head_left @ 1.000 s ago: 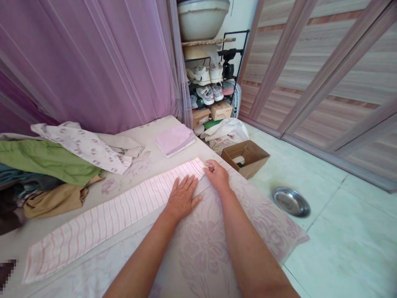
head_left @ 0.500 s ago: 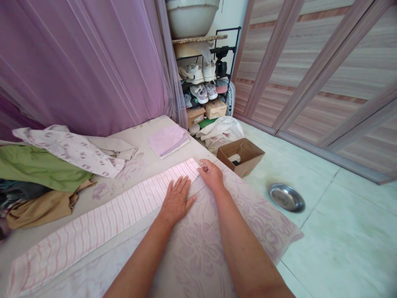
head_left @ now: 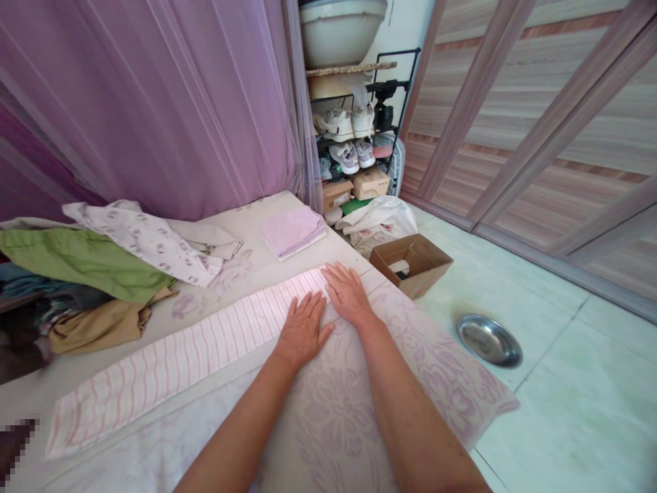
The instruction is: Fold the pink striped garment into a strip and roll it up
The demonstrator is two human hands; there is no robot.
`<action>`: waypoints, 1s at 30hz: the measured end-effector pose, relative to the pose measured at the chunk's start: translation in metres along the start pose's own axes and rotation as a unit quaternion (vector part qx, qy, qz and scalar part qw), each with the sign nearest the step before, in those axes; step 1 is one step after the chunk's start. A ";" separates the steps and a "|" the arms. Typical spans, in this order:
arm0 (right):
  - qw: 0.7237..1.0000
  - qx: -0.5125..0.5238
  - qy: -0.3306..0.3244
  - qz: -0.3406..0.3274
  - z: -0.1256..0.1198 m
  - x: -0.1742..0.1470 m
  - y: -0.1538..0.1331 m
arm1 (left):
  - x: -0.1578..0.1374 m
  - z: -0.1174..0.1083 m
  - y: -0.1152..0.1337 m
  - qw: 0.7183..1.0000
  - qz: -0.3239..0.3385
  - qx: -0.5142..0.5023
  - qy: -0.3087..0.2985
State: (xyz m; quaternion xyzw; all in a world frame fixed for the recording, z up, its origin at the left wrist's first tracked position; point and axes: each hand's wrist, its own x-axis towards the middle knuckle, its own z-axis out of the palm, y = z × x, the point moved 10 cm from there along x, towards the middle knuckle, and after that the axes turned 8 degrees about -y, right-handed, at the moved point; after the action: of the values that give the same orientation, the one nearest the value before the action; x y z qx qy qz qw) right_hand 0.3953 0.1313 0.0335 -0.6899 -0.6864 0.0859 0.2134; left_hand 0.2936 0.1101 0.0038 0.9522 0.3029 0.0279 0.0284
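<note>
A long folded strip of pink-and-white striped cloth [head_left: 189, 352] lies across the bed, running from the lower left up to my hands. My left hand [head_left: 302, 332] rests flat near its right part, fingers spread on the stripes. Beside it, my right hand [head_left: 348, 293] lies flat over the right end of the strip, with fingers stretched out. Neither hand grips the cloth. Beneath both forearms is a pale bedcover with purple flowers [head_left: 339, 404]. A folded lilac cloth [head_left: 292, 231] sits just beyond the strip.
Loose clothes, among them green trousers [head_left: 76, 260] and a patterned white garment [head_left: 148, 243], lie at the left. A purple curtain [head_left: 154, 103] hangs behind. On the floor at the right are a cardboard box [head_left: 410, 263] and a metal bowl [head_left: 489, 339]. A shoe rack [head_left: 377, 85] stands beyond.
My right hand has gone from curled fingers at the strip's end to lying flat on it. The view has turned slightly left, so everything sits further right.
</note>
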 end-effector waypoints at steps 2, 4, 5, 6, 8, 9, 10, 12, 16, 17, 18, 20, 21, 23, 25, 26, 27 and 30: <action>0.997 -0.028 -0.060 0.033 0.017 0.000 0.003 | -0.003 0.001 -0.002 1.000 -0.003 -0.002 -0.013; 0.993 -0.049 -0.089 0.057 0.026 0.000 0.007 | -0.012 0.000 -0.007 1.000 -0.008 0.001 -0.022; 0.992 -0.057 -0.094 0.064 0.028 0.000 0.009 | -0.021 -0.001 -0.012 1.000 -0.011 0.005 -0.025; 0.991 -0.064 -0.096 0.069 0.029 -0.001 0.011 | -0.031 -0.002 -0.018 0.999 -0.015 0.010 -0.026; 0.990 -0.073 -0.097 0.073 0.029 -0.001 0.012 | -0.057 -0.004 -0.032 0.999 -0.024 0.021 -0.026; 0.990 -0.078 -0.091 0.073 0.027 -0.001 0.011 | -0.071 -0.005 -0.040 0.999 -0.031 0.026 -0.021; 0.991 -0.083 -0.078 0.070 0.023 0.000 0.008 | -0.086 -0.007 -0.049 0.999 -0.038 0.032 -0.016; 0.994 -0.094 -0.039 0.052 0.014 0.000 -0.004 | -0.115 -0.009 -0.067 0.998 -0.055 0.043 -0.002; 0.992 -0.116 -0.036 -0.014 0.021 0.002 -0.038 | -0.160 -0.011 -0.101 0.992 -0.114 0.057 0.010; 0.991 -0.120 -0.058 -0.016 0.029 0.002 -0.041 | -0.168 -0.011 -0.108 0.990 -0.125 0.057 0.007; 0.989 -0.123 -0.080 -0.009 0.036 0.003 -0.042 | -0.175 -0.010 -0.113 0.989 -0.135 0.058 0.002; 0.985 -0.132 -0.111 0.014 0.048 0.003 -0.038 | -0.189 -0.010 -0.123 0.987 -0.152 0.060 -0.006; 0.983 -0.138 -0.118 0.022 0.052 0.003 -0.035 | -0.196 -0.011 -0.127 0.985 -0.161 0.061 -0.006; 0.981 -0.150 -0.123 0.027 0.054 0.003 -0.033 | -0.209 -0.014 -0.135 0.982 -0.178 0.063 0.001; 0.979 -0.159 -0.125 0.030 0.053 0.003 -0.033 | -0.222 -0.018 -0.143 0.978 -0.197 0.062 0.018; 0.978 -0.163 -0.126 0.035 0.051 0.002 -0.035 | -0.228 -0.019 -0.147 0.976 -0.208 0.060 0.028; 0.977 -0.166 -0.126 0.039 0.049 0.002 -0.038 | -0.234 -0.021 -0.151 0.973 -0.218 0.059 0.036; 0.978 -0.168 -0.118 0.029 0.046 0.003 -0.064 | -0.248 -0.023 -0.160 0.966 -0.247 0.056 0.049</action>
State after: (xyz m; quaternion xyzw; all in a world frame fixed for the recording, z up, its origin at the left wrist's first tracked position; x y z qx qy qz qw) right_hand 0.3178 0.1400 0.0190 -0.7206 -0.6910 0.0563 0.0092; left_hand -0.0023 0.0974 0.0064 0.8453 0.5309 0.0494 -0.0341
